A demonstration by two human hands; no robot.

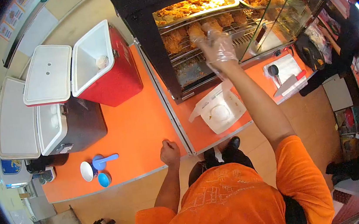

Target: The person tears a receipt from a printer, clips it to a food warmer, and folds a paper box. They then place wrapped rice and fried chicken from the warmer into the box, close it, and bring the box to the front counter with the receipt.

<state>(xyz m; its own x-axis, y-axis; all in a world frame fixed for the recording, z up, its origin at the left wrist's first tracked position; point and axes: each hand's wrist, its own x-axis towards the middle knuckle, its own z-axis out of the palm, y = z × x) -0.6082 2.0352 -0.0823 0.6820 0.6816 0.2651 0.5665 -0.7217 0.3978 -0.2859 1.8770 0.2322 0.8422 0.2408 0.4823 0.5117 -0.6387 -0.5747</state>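
Observation:
My right hand (216, 47), in a clear plastic glove, reaches into the lit display warmer (144, 28). Its fingers look spread and stretched out over fried chicken pieces (174, 41) on the wire rack (241, 37); whether they touch a piece is hard to make out. Bare and curled into a fist, my left hand (170, 152) is at the front edge of the orange counter (139, 129), with nothing visible in it. Below the warmer, an opened white takeaway box (221, 112) holds a round pale mound, probably rice.
A red cooler (113, 82) and a dark cooler (84, 126) stand at left, lids open. Nearby are a blue scoop (101, 161), a white cup (87, 171) and a blue cup (104, 179). A knife (288, 84) lies at right, near the warmer's glass door (262, 29).

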